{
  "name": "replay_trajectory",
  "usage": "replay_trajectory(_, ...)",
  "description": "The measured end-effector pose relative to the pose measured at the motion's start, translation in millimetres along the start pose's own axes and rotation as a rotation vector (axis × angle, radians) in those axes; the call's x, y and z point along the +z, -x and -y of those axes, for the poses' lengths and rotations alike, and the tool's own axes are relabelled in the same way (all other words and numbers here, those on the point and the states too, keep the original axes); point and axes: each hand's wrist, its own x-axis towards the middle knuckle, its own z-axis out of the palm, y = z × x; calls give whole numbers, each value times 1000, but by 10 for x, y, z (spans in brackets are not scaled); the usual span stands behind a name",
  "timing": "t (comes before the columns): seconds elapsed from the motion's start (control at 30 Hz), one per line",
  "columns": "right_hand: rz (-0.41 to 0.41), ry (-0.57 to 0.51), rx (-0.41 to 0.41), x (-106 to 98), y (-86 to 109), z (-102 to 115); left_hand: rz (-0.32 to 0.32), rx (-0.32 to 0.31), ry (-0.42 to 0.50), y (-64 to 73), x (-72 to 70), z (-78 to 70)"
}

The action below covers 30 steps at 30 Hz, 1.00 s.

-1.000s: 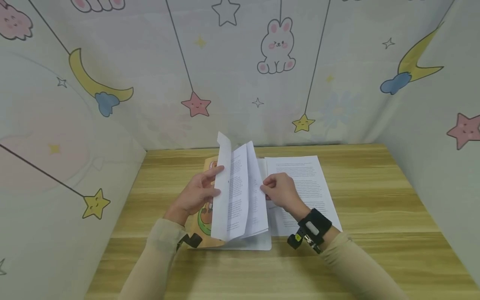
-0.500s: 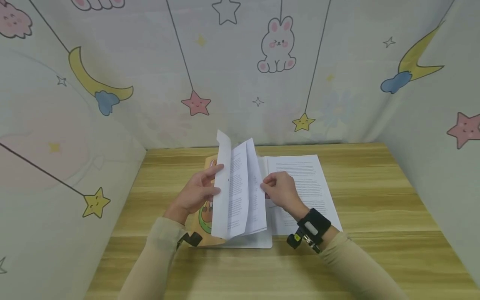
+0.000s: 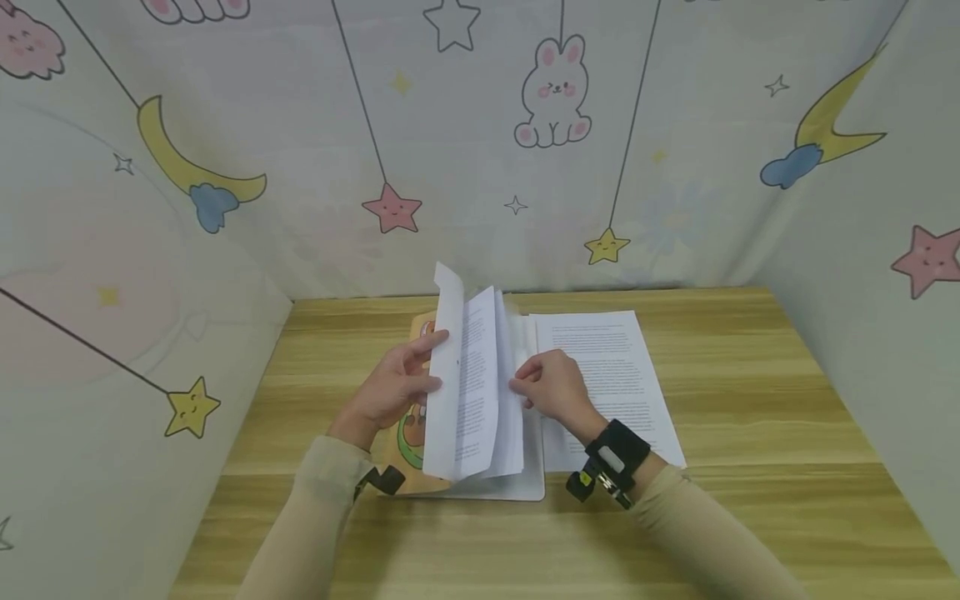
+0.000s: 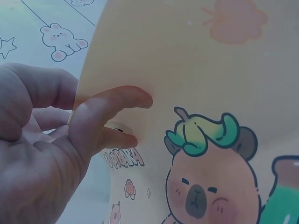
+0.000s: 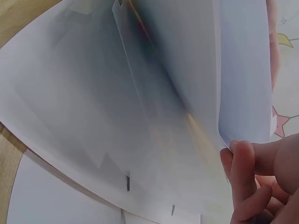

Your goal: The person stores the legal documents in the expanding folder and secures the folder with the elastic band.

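My left hand (image 3: 386, 387) grips the raised folder cover (image 4: 210, 84) by its edge; my right hand (image 3: 557, 390) pinches the inner sheets (image 3: 510, 433).

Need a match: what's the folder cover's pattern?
Cartoon capybara on orange cover; clearest in left wrist view.

Person wears plain beige long sleeves, left sleeve (image 3: 300, 517) with a small black module (image 3: 387, 480) at the cuff, right sleeve (image 3: 712, 533) below a wide black wrist strap (image 3: 630, 440) bearing a pale oblong patch (image 3: 611, 457), silvery metal piece (image 3: 615, 493) and black camera-like unit (image 3: 579, 487) marked yellow-green.
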Motion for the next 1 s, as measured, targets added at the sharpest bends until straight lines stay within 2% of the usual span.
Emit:
replay_trajectory(0.17,-2,-20,2,30,-9,4,8,3,-3,5,7,-5)
replay_trajectory(0.5,72,36,39,44,17,31,10,-7,12,9,16,5)
replay_trajectory(0.6,81,23,44,52,18,34,15,-11,9,7,22,13)
replay_trajectory(1.0,117,-11,16,43,22,13,11,-8,14,5,7,29)
